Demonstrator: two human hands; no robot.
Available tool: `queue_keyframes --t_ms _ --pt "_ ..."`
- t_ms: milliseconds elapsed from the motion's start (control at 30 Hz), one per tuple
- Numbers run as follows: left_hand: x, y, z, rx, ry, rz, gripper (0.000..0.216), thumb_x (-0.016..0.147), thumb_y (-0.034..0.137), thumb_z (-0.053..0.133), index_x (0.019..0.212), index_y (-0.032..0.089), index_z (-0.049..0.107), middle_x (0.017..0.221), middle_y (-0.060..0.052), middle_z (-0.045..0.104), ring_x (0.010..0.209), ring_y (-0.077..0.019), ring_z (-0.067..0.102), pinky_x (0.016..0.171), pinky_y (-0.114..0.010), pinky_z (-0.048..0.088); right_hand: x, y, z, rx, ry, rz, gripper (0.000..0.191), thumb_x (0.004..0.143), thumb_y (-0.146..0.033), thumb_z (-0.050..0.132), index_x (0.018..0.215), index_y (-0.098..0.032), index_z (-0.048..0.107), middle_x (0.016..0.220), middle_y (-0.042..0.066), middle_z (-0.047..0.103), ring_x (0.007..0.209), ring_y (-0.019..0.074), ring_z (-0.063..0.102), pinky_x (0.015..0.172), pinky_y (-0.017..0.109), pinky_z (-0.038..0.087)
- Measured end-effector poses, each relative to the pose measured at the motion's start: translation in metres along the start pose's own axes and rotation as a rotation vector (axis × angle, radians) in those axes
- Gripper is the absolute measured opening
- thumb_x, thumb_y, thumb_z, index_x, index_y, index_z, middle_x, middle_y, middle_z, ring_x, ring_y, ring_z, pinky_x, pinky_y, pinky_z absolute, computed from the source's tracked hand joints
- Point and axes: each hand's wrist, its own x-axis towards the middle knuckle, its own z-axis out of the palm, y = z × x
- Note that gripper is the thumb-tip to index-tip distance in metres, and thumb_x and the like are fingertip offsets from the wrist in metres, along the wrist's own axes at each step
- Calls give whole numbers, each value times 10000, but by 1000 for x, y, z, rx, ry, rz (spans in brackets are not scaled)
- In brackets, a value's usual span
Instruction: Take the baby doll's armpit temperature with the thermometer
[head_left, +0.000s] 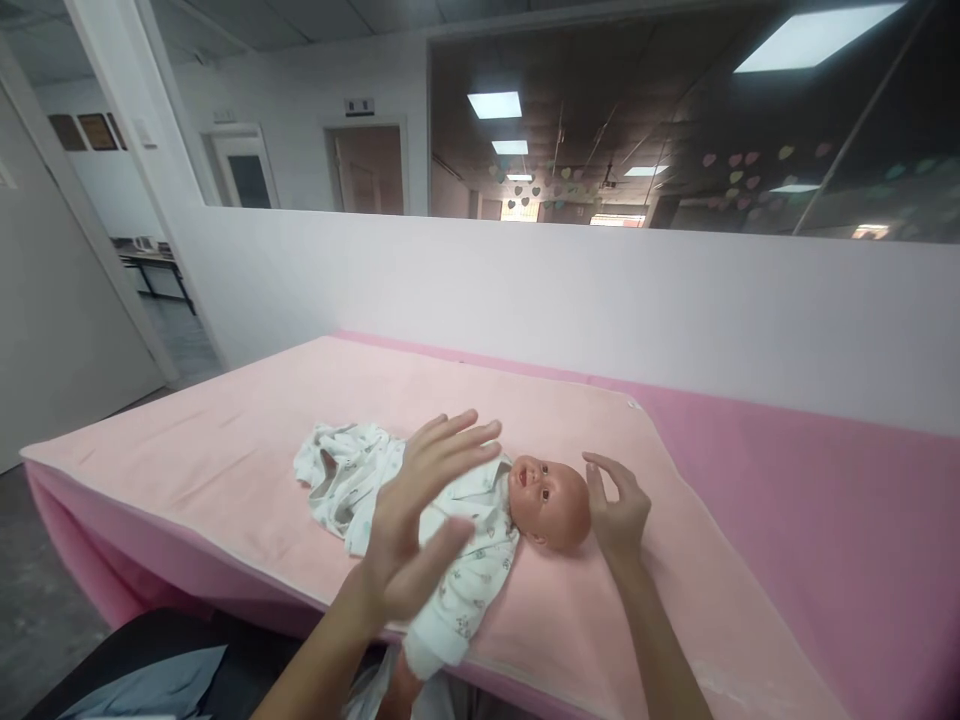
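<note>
Scene: A baby doll [480, 520] in a white printed garment [450, 560] lies on its back on a pale pink towel [225, 450] spread over a pink-covered table [825, 500], its head toward my right.

Left hand: My left hand [420, 520] hovers above the doll's chest, fingers spread and thumb out, gripping nothing; I cannot tell whether the palm touches the cloth.

Right hand: My right hand [619, 505] sits just beside the crown of the doll's head [551, 500], fingers loosely curled and apart, holding nothing; contact with the head looks likely but is not clear.

Doll's place: It lies near the front edge of the table, and one sleeve or leg of the garment already hangs over that edge.

Risk, slipping: With neither hand closed on it, a nudge toward me could, I judge, tip the doll off the edge.

Risk, head: If I lift the body by the chest alone, the head may loll, as my right hand is not under it.

Risk, cloth: The loose bunched fabric [337, 475] at the far end could snag or drag.

Hidden: My left hand covers the chest and any fastenings; the doll's arms and legs are lost in the cloth.

Cut off: The overhanging part and my forearms run out of the bottom of the view.
</note>
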Motion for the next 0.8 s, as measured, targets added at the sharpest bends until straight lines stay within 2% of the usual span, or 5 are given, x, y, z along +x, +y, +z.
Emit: queue_keyframes --t_ms 100,200,267,433,800 --pt "15 -39 0 111 -60 -16 326 852 400 431 1044 227 630 1046 -69 616 1048 -238 511 971 -400 342 -22 -37 5 -79 6 -219 187 819 -254 476 804 -187 650 767 73 651 741 193 585 735 332 449" --pt "20 -89 14 169 -389 -143 363 747 438 569 1023 215 644 1001 -76 588 890 -215 555 813 -324 430 -49 -66 24 -68 -378 -395 179 830 -198 458 817 -196 636 704 45 636 665 164 566 679 291 429" --pt "19 -113 22 164 -421 -166 311 749 425 566 961 219 663 925 -52 578 818 -189 549 761 -296 423 -62 -75 40 -132 -547 -396 204 846 -185 423 782 -187 616 692 46 622 659 161 556 640 273 405" --pt "21 -137 26 -70 -239 -307 407 794 489 471 597 152 586 575 8 468 594 -133 442 586 -243 356 -69 -71 78 -348 -657 -337 235 848 -127 370 722 -176 563 755 48 598 726 163 542 647 255 386" --pt "16 -143 19 -420 -101 -483 433 737 524 552 843 122 674 688 -25 594 645 -146 479 566 -225 365 -37 -61 142 -768 -753 -192 260 829 -75 369 880 -110 621 849 148 630 783 231 617 610 282 431"
